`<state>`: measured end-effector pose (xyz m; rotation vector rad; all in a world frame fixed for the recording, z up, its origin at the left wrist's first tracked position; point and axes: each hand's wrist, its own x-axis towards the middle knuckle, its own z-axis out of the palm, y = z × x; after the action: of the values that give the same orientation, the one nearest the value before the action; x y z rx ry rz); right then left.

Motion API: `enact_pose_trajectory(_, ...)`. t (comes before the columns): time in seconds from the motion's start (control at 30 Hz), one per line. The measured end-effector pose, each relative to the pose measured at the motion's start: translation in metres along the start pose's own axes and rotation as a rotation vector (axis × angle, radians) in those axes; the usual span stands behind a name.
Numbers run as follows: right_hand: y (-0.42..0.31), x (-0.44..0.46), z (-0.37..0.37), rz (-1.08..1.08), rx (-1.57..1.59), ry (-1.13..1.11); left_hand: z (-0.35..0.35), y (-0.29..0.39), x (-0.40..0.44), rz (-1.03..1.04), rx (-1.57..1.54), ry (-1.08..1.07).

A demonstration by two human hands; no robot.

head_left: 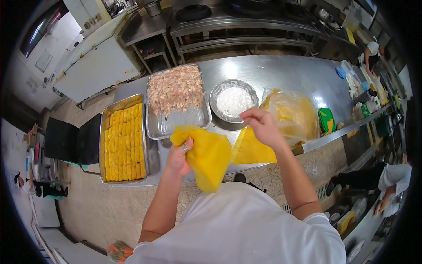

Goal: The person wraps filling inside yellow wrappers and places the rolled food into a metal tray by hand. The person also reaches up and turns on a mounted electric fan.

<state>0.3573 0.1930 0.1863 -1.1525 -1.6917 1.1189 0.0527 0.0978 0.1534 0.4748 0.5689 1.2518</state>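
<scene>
My left hand [178, 159] is closed on a thin yellow wrapper sheet [206, 154], which hangs down in front of my shirt. My right hand [262, 126] is at the right rim of a round metal bowl [233, 99] of white paste, its fingers bent and pressed together, with nothing visible in them. Under that hand, another yellow wrapper sheet [254, 148] lies on the table's near edge. A clear plastic bag [292, 115] with more yellow sheets sits just to its right. Beyond my left hand stands a metal tray [179, 125] of chopped pinkish filling [176, 88].
Rows of yellow rolls [124, 145] fill a deep tray at the steel table's [272, 70] left end. A green and yellow packet [326, 120] lies right of the bag. A black folding chair [72, 140] stands left. Other people [391, 185] are at the right and far left.
</scene>
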Motion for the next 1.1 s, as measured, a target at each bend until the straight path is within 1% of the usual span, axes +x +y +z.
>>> enact_pose_trajectory(0.03,-0.011,-0.002,0.007,0.010,0.114,-0.112,0.001,0.001,0.001,-0.019,-0.010,-0.010)
enact_pose_trajectory(0.13,-0.032,-0.009,0.023,0.117,0.260,-0.347,0.000,0.001,0.005,-0.049,-0.032,-0.042)
enact_pose_trajectory(0.17,-0.024,-0.008,0.030,0.003,0.266,-0.375,0.000,0.000,0.006,-0.054,-0.039,-0.053)
enact_pose_trajectory(0.27,-0.033,-0.008,0.034,0.160,0.140,-0.418,-0.002,0.000,0.007,-0.060,-0.050,-0.031)
enact_pose_trajectory(0.37,-0.021,-0.009,0.038,0.120,0.164,-0.295,0.005,0.003,0.004,0.029,0.017,0.056)
enact_pose_trajectory(0.47,0.004,-0.008,0.038,0.092,0.212,-0.068,0.006,0.003,0.004,0.287,0.319,0.212)
enact_pose_trajectory(0.57,0.030,0.000,0.022,0.129,0.399,0.198,0.009,0.011,0.000,0.402,0.435,0.339)
enact_pose_trajectory(0.67,0.017,0.003,0.004,0.122,0.311,0.337,0.016,0.020,-0.009,0.341,0.642,0.327)
enact_pose_trajectory(0.7,0.011,0.005,0.001,0.134,0.374,0.329,0.017,0.020,-0.011,0.311,0.694,0.335)
enact_pose_trajectory(0.8,-0.032,0.001,0.009,0.119,0.417,0.215,0.022,0.016,-0.010,0.241,0.813,0.320)
enact_pose_trajectory(0.9,-0.060,-0.007,0.029,0.048,0.268,-0.038,0.025,0.007,-0.010,0.216,0.836,0.234)
enact_pose_trajectory(0.97,-0.084,-0.011,0.039,-0.127,0.007,-0.128,0.030,0.005,-0.010,0.202,0.835,0.163)
enact_pose_trajectory(1.03,-0.096,-0.012,0.044,-0.325,-0.228,-0.189,0.030,0.002,-0.008,0.233,0.859,0.099)
enact_pose_trajectory(1.1,-0.098,-0.012,0.052,-0.395,-0.304,-0.215,0.033,0.001,-0.008,0.241,0.890,0.055)
